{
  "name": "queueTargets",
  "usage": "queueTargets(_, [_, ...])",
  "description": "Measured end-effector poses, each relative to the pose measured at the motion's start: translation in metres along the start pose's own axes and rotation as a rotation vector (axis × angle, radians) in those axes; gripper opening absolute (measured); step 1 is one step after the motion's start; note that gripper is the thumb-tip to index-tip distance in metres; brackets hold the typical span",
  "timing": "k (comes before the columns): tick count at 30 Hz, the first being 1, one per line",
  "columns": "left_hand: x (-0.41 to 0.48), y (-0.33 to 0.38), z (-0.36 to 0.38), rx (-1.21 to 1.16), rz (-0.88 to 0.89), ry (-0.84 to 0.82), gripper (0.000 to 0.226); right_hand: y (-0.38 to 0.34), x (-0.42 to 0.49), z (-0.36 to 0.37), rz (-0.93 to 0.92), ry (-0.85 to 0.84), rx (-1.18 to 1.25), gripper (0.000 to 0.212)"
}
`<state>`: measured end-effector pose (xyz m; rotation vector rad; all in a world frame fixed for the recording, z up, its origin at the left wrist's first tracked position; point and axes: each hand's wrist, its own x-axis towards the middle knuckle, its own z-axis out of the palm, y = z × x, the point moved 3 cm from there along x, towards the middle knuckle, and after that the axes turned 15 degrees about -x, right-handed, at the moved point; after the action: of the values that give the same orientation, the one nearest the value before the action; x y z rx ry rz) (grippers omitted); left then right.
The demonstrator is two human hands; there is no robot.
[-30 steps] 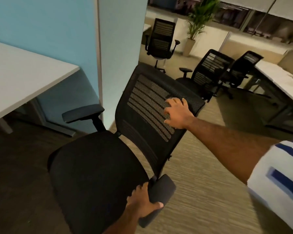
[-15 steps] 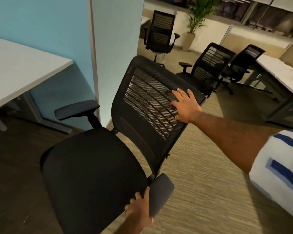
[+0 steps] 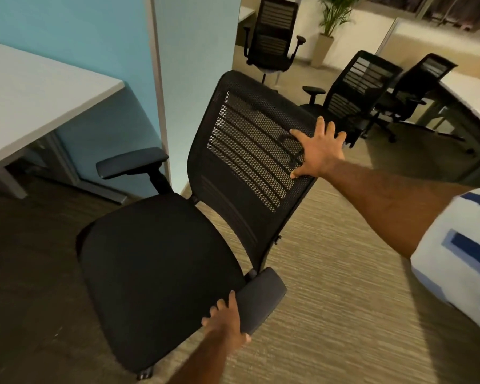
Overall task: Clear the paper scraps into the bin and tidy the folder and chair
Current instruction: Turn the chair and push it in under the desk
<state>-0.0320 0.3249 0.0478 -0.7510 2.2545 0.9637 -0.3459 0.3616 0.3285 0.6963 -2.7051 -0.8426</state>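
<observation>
Unlabelled black chair (image 3: 161,261): left hand (image 3: 227,322) clasping its armrest (image 3: 261,297), right hand (image 3: 316,151) spread flat on backrest (image 3: 247,145).

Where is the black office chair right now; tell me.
Head view, centre: the black office chair stands on carpet right of the white desk, beside the blue partition, both hands on it.

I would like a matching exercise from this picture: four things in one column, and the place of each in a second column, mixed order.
Things:
1. right hand
2. left hand
3. desk
4. potted plant

Places:
A. on the near armrest
B. far back, by the wall
C. spread on the chair's mesh back
D. left, against the blue partition

Pairs: 1-C, 2-A, 3-D, 4-B
</observation>
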Motion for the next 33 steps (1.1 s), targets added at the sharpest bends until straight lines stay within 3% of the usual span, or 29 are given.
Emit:
queueTargets(18, [-0.031, -0.077, -0.028, 0.139, 0.053, -0.118, 0.112, -0.012, -0.072, -0.023, 0.122, 0.002, 0.114, 0.101])
queueTargets(28, [-0.06, -0.153, -0.049, 0.125, 0.051, -0.099, 0.113, -0.061, -0.104, -0.067, 0.021, 0.004, 0.094, 0.102])
queueTargets(33, [-0.086, -0.192, -0.054, 0.105, 0.02, -0.058, 0.109, -0.085, -0.126, -0.09, -0.02, 0.055, 0.086, 0.085])
